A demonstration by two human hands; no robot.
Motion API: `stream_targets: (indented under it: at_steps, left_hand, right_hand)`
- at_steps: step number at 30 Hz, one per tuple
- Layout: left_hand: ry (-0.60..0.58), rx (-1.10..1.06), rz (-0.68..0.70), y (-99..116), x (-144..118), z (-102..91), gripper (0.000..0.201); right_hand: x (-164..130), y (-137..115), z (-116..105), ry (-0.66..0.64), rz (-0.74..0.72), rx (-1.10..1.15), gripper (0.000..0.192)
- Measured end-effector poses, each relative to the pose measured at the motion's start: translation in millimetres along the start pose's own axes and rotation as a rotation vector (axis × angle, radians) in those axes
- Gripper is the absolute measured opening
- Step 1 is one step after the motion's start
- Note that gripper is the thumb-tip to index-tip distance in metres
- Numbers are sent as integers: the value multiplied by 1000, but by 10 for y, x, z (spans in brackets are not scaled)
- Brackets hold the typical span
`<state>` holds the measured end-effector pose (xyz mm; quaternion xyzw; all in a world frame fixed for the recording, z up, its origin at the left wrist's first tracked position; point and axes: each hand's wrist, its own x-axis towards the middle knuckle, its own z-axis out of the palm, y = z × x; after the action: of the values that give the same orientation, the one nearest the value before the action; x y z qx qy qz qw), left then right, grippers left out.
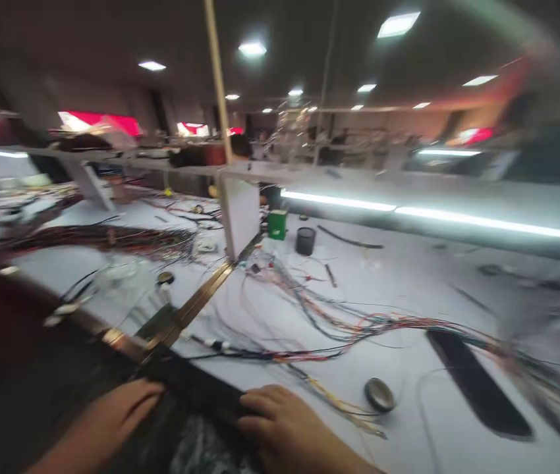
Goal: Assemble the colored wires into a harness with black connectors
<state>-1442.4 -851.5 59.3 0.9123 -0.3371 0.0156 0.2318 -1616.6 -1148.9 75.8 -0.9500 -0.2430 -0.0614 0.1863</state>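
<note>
The frame is motion-blurred, so fine detail is limited.

Tabletop [408,289]: white, filling the centre and right of the frame. A lit shelf [408,191] runs across the upper half.

Wire harness [359,329]: 1 loose bundle of thin multicoloured wires, spread from the centre toward the right edge. Judged light, soft and limp, prone to tangling and snagging. It is best taken by the gathered trunk, not by single strands. A second, darker bundle [112,238] lies at mid-left.

Black strip [196,388]: a dark, flat piece along the near tabletop edge, at lower centre. Judged stiff and light, and best gripped at both ends.

Black pad [477,385]: elongated, at lower right, lying flat.

Left hand [116,415]: lower left, fingers extended, tips touching the strip's left part. It is not closed around it.

Right hand [290,428]: lower centre, fingers curled and knuckles up, resting on the strip's right end. Whether it grips cannot be told.

Small items: a green box [277,224] and a black cup [305,241] at upper centre, and a round disc [379,394] just right of the right hand.

Writing: none can be read. No brand or label can be made out.
</note>
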Motion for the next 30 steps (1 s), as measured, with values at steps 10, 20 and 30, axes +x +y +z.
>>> stream_targets:
  at_steps: [10, 20, 30]
  left_hand:
    - [-265, -129, 315, 547, 140, 262, 74]
    - [-212, -304, 140, 387, 551, 205, 52]
    - [-127, -237, 137, -74, 1636, 247, 27]
  right_hand:
    - [-67, 265, 259, -41, -201, -234, 55]
    - [1, 473, 320, 95, -379, -314, 40]
    - [59, 460, 196, 84, -335, -263, 42]
